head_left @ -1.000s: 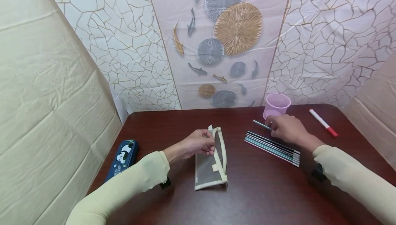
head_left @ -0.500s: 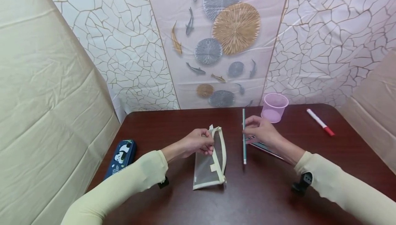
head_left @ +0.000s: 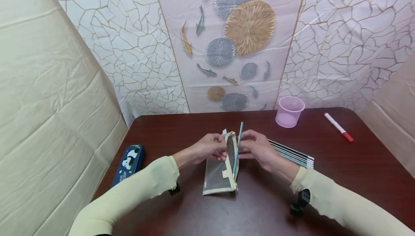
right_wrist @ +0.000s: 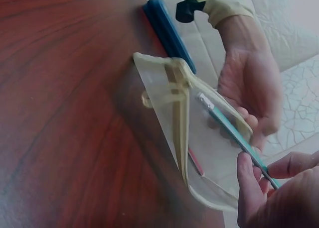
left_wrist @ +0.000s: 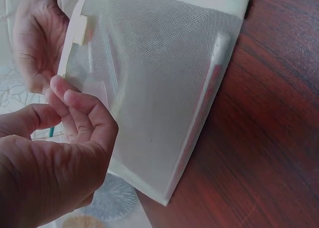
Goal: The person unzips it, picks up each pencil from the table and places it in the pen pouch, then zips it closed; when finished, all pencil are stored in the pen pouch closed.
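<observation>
In the head view, a cream-edged, translucent mesh zip pouch [head_left: 215, 176] is lying on the dark red-brown wooden table [head_left: 259, 207], its zipped mouth gaping toward the person's right. The left hand [head_left: 212, 147] is pinching the mouth's rim between thumb and curled fingers; the right hand [head_left: 259, 149] is gripping a slim teal pencil [head_left: 240, 135], which is slanting over the opening. A row of dark and teal pencils [head_left: 296, 155] is lying beyond the right wrist, a pink translucent plastic cup [head_left: 289, 115] is standing near the back edge, a white marker with a red cap [head_left: 338, 127] is resting right of it, and a navy panda-printed pencil case [head_left: 128, 162] is lying at the left. In the left wrist view, a red pencil with a white end [left_wrist: 209, 78] is showing through the mesh along one edge. In the right wrist view, the thumb and fingers are holding the teal pencil well back from its eraser end, which is pointing into the mouth; its depth cannot be told. In this inspector's judgement, good insertion is requiring a wide-held rim, alignment with the pouch's length, and clearance from the zip.
</observation>
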`<state>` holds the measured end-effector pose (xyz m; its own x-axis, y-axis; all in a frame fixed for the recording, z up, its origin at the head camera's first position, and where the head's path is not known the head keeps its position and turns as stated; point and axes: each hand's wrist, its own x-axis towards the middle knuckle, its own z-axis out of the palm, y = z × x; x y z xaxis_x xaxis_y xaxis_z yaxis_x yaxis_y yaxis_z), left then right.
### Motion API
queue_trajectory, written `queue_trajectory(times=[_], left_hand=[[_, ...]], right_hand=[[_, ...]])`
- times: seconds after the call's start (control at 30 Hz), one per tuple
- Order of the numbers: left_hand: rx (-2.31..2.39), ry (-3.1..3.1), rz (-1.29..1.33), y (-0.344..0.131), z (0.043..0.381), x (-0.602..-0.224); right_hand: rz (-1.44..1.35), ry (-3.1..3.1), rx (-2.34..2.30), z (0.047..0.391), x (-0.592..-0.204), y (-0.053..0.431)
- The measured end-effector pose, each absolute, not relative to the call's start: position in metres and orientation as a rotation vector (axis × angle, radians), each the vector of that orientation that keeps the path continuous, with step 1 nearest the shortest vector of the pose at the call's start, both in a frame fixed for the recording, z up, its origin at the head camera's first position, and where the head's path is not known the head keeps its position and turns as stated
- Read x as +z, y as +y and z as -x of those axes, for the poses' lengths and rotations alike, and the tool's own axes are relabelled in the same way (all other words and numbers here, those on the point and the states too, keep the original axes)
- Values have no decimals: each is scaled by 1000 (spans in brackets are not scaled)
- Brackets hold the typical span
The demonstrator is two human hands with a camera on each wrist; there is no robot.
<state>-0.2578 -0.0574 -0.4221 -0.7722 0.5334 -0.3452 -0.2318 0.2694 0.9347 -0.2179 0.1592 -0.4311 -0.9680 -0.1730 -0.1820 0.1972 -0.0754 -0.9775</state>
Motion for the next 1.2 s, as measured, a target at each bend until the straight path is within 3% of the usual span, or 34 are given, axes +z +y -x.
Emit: queue_trajectory(times=[1.2], left_hand=[[1565, 1929, -265, -56, 256, -418]], right_hand=[[1, 2080, -1917, 217, -445, 154]])
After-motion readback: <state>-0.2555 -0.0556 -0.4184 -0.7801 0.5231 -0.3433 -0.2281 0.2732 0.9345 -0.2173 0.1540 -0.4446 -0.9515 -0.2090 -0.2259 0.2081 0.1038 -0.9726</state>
